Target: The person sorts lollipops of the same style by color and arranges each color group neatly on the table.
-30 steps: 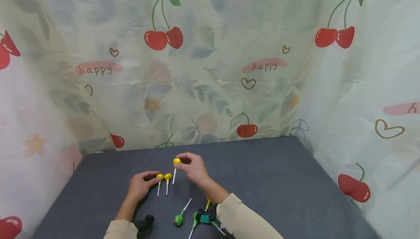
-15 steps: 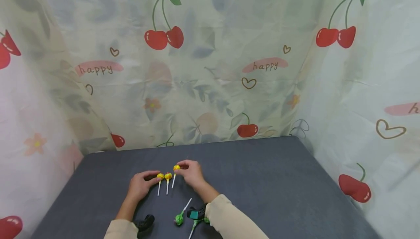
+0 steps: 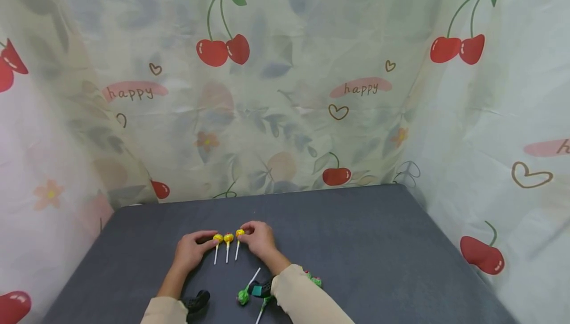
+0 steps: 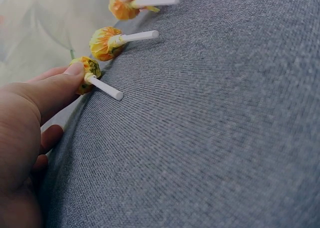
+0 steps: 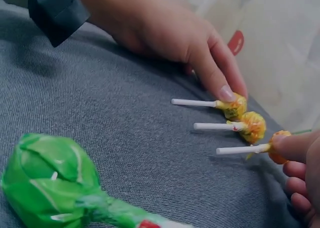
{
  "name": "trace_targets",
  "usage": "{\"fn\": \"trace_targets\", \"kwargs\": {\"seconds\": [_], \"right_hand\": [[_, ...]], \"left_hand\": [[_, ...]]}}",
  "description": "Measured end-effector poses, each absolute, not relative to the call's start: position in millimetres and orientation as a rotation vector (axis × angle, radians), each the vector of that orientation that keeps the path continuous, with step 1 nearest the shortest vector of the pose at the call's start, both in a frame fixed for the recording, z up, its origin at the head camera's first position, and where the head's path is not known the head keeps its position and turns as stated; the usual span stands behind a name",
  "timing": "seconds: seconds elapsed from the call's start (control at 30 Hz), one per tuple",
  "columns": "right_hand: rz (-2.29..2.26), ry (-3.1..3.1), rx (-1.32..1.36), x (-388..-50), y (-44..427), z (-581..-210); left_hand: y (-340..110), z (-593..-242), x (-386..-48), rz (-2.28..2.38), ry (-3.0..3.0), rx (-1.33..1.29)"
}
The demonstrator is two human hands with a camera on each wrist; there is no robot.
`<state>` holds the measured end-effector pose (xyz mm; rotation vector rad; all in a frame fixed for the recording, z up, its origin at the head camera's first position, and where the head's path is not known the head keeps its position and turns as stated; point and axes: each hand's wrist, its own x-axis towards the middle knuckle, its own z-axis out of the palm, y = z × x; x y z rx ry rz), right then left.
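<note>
Brought down since the earlier head views into line with two neighbours: right lollipop (image 3: 240, 233), yellow-wrapped, together with the right hand (image 3: 260, 240). Position now: end of a row of three, left of centre on a dark table (image 3: 365, 245) toward the far edge, beside a middle lollipop (image 3: 228, 238) untouched by either hand and a left lollipop (image 3: 217, 239), all sticks pointing back toward the wearer. Right hand: ball pinched between thumb and fingers; resting on the table or just above, not possible to tell. Left hand (image 3: 190, 254): thumb and finger gripping the left lollipop's ball. Nearer the wearer, some partly hidden by the right sleeve (image 3: 307, 295): green lollipops (image 3: 243, 297). Likely handling: light, hard under a slightly slippery wrapper, stiff in the stick, apt to roll; best held by the ball, without nudging the next one. Legible writing: "happy" twice on the curtain (image 3: 285, 91), plus a cut-off "h"; wrapper brands too small to read.
</note>
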<state>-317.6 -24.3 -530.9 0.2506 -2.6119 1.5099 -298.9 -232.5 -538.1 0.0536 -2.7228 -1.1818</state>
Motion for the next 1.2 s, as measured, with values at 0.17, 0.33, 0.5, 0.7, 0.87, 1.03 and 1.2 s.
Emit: {"fn": "trace_targets", "kwargs": {"seconds": [0.17,0.33,0.5,0.7,0.87,1.03,1.2], "right_hand": [[1.371,-2.659,0.282,-317.5,-26.2,-533.4],[1.334,-2.685,0.278,-316.6,-27.3,-533.2],[1.311,-2.688,0.313,-316.8,-28.5,-533.2],[1.282,-2.686,0.339,-316.1,-28.8,-534.3],[1.277,-2.697,0.311,-315.4,-29.2,-535.1],[1.272,-2.713,0.299,-315.4,-29.3,-534.4],[1.281,-2.701,0.322,-314.8,-28.5,-534.0]], "left_hand": [[-232.9,-537.2,-298.5,-1.175,-2.719,0.054],[-233.0,-536.0,-297.4,-1.173,-2.722,0.048],[-233.4,-535.2,-297.5,-1.186,-2.71,0.033],[-232.8,-535.1,-296.8,-1.203,-2.711,0.026],[-232.0,-536.3,-296.1,-1.215,-2.713,0.039],[-231.8,-536.4,-296.8,-1.223,-2.712,0.038],[-232.7,-536.4,-297.0,-1.217,-2.715,0.038]]}}
